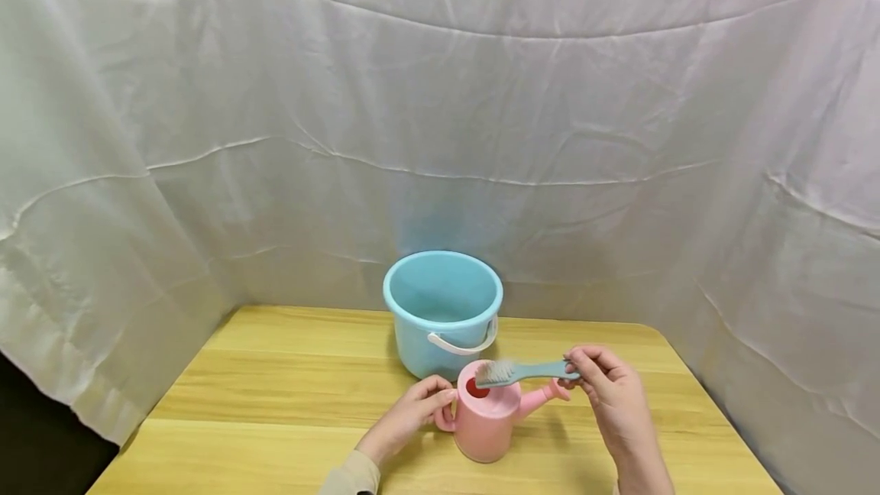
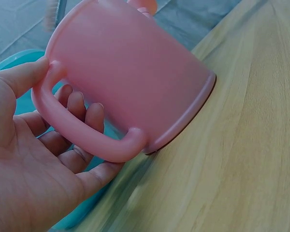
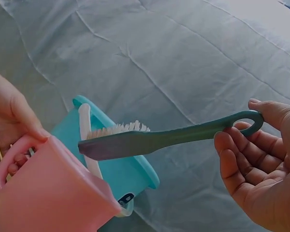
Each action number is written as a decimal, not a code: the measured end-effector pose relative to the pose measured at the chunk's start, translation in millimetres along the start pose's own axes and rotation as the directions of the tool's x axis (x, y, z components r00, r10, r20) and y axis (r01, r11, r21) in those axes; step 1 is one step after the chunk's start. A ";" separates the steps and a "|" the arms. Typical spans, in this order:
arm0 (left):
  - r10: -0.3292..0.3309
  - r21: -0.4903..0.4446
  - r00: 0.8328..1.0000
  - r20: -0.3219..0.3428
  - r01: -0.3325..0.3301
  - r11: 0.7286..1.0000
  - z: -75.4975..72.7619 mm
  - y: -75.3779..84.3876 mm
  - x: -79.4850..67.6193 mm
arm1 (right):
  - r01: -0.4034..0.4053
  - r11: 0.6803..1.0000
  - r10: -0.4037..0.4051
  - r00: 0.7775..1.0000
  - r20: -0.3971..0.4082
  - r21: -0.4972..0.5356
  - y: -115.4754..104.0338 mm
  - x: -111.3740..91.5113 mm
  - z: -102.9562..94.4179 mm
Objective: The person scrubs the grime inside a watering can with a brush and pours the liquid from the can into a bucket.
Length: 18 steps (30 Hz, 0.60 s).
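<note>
A pink watering can (image 1: 483,434) stands upright on the table, its red-lined round opening facing up and its spout pointing right. My left hand (image 1: 414,409) holds it by the handle, thumb at the top and fingers through the loop, as the left wrist view shows around the handle (image 2: 82,133). My right hand (image 1: 617,399) pinches the looped handle end of a blue-green scrub brush (image 1: 539,371). The brush lies level over the can, its pale bristles (image 3: 118,129) pointing up and away in the right wrist view. Its head overlaps the opening in the head view.
Just behind the can stands a light blue bucket (image 1: 411,338) with a white handle (image 1: 467,347) hanging at its front. The wooden table (image 1: 275,388) is bordered at the back and sides by a pale hanging cloth (image 1: 440,113).
</note>
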State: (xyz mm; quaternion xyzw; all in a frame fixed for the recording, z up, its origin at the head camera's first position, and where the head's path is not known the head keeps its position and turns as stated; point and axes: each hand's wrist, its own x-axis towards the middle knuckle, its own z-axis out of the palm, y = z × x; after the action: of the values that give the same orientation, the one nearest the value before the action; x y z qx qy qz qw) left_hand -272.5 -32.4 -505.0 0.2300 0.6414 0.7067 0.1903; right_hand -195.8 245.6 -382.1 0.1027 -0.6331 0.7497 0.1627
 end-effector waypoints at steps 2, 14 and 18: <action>-0.002 -0.005 1.000 -0.001 0.002 1.000 0.5 0.2 0.2 | -0.012 0.999 0.012 1.000 -0.001 -0.040 1.7 0.5 0.7; 0.005 -0.011 1.000 0.004 -0.005 1.000 1.2 -0.1 0.0 | -0.070 0.987 0.073 0.997 0.019 -0.146 5.7 1.2 3.9; 0.005 -0.010 1.000 0.003 -0.005 1.000 1.6 0.4 -0.4 | -0.104 0.976 0.115 0.992 0.049 -0.189 5.6 1.3 4.3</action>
State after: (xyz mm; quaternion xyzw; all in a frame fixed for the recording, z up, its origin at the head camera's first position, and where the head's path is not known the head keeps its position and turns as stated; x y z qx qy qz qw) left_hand -271.2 -31.3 -504.5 0.2320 0.6369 0.7100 0.1907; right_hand -199.3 240.7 -386.0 0.0742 -0.7099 0.6916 0.1112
